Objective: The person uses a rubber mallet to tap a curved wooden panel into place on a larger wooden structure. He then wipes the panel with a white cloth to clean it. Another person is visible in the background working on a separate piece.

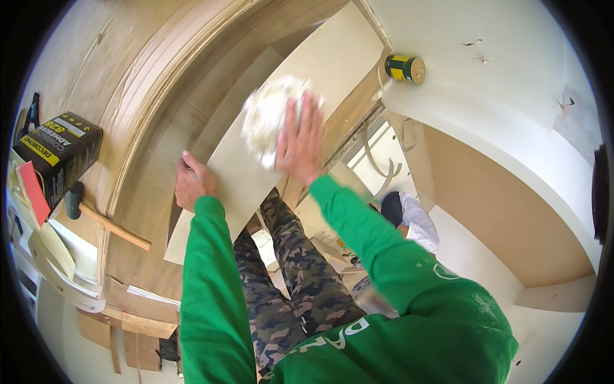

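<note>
A long, pale, flat board (238, 176) runs slantwise from in front of me toward the upper right. My left hand (196, 182) is closed at its left edge, thumb up, with the fingers partly hidden. Against the board's face my right hand (300, 141) presses a bunched, fluffy white rag (267, 118), fingers stretched over it. Motion blurs the rag and that hand a little.
On the left are a black-and-yellow adhesive tin (64, 150) and a mallet (105, 221) with a wooden handle. A curved plywood edge (144, 96) borders the wooden surface. A green-and-yellow can (405, 68) sits upper right. Another person (416, 221) is below, beyond my right arm.
</note>
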`<move>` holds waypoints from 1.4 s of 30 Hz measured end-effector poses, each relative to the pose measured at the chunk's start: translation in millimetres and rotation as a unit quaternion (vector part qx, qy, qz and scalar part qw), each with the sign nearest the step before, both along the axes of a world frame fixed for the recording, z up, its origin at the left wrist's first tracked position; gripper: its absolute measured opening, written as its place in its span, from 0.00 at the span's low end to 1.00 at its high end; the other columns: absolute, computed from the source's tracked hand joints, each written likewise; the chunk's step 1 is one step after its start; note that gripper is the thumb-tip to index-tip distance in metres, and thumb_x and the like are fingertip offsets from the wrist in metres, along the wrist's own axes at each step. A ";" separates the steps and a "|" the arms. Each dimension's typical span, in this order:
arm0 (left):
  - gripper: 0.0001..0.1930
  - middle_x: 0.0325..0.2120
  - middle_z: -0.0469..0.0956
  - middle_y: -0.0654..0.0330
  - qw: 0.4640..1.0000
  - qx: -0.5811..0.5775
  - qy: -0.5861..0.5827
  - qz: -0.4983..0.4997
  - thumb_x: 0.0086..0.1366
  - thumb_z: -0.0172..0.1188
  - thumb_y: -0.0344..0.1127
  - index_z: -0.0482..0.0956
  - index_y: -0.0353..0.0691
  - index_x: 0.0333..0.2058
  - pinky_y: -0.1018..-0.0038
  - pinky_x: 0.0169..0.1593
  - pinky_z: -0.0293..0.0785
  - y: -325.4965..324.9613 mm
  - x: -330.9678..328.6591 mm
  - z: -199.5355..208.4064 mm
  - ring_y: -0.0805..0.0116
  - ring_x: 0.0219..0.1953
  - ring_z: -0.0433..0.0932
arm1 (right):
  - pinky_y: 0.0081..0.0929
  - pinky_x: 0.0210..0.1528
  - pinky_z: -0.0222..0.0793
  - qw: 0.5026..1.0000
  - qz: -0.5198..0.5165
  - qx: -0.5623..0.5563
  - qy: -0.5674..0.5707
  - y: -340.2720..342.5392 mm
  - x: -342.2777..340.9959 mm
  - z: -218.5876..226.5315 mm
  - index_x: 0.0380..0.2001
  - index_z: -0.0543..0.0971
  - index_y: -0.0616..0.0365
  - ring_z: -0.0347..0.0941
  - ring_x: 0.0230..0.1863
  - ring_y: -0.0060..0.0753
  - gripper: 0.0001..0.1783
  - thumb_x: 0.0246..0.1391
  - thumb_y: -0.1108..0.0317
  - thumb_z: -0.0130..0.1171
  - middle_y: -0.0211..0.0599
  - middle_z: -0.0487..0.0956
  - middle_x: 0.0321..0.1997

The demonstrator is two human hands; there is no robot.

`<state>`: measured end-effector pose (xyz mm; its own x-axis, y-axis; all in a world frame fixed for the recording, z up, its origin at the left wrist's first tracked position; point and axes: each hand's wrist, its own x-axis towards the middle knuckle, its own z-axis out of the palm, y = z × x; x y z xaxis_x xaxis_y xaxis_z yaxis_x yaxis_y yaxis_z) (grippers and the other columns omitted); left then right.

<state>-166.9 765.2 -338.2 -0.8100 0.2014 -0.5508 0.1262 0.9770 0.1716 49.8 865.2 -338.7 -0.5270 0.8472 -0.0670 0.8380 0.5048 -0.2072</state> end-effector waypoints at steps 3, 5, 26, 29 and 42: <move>0.34 0.43 0.90 0.47 1.000 0.001 0.003 -0.009 0.81 0.38 0.65 0.87 0.46 0.51 0.42 0.51 0.77 -0.6 0.9 -0.6 0.36 0.49 0.86 | 0.69 0.86 0.39 0.995 0.040 -0.082 0.041 -91.2 2.8 24.1 0.85 0.50 0.63 0.38 0.88 0.78 0.49 0.69 0.56 0.54 0.71 0.44 0.88; 0.34 0.43 0.90 0.47 1.000 0.009 0.014 -0.011 0.81 0.38 0.65 0.87 0.45 0.50 0.42 0.51 0.77 -1.8 1.9 -1.4 0.35 0.49 0.86 | 0.68 0.86 0.37 0.987 0.008 -0.161 -0.025 -118.4 -0.1 40.2 0.85 0.50 0.65 0.38 0.88 0.78 0.49 0.69 0.56 0.55 0.71 0.43 0.88; 0.34 0.43 0.89 0.46 0.998 -0.054 -0.013 -0.015 0.80 0.39 0.68 0.85 0.47 0.52 0.40 0.49 0.76 -8.9 -4.8 -12.6 0.32 0.48 0.85 | 0.71 0.84 0.41 0.995 -0.014 0.097 -0.018 212.5 -41.6 -23.2 0.78 0.66 0.63 0.45 0.85 0.80 0.45 0.63 0.50 0.56 0.76 0.55 0.82; 0.33 0.44 0.89 0.47 0.998 -0.054 -0.024 -0.005 0.80 0.40 0.66 0.85 0.47 0.51 0.40 0.50 0.77 -7.7 -6.5 -11.5 0.33 0.48 0.85 | 0.69 0.84 0.43 0.991 -0.027 0.122 -0.039 241.8 -31.1 -29.7 0.78 0.67 0.60 0.48 0.85 0.76 0.44 0.64 0.49 0.56 0.73 0.58 0.82; 0.32 0.44 0.90 0.48 1.000 -0.002 -0.008 -0.005 0.81 0.39 0.64 0.87 0.47 0.50 0.42 0.50 0.77 -2.1 -0.3 -2.4 0.37 0.48 0.86 | 0.66 0.86 0.41 0.995 -0.073 0.059 -0.025 39.4 -52.1 -17.2 0.84 0.52 0.67 0.43 0.87 0.78 0.45 0.71 0.56 0.49 0.72 0.47 0.87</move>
<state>-167.3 763.0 -340.5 -0.7990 0.2074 -0.5644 0.1336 0.9764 0.1697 -2.3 904.7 -355.9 -0.3954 0.9184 0.0143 0.9122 0.3945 -0.1111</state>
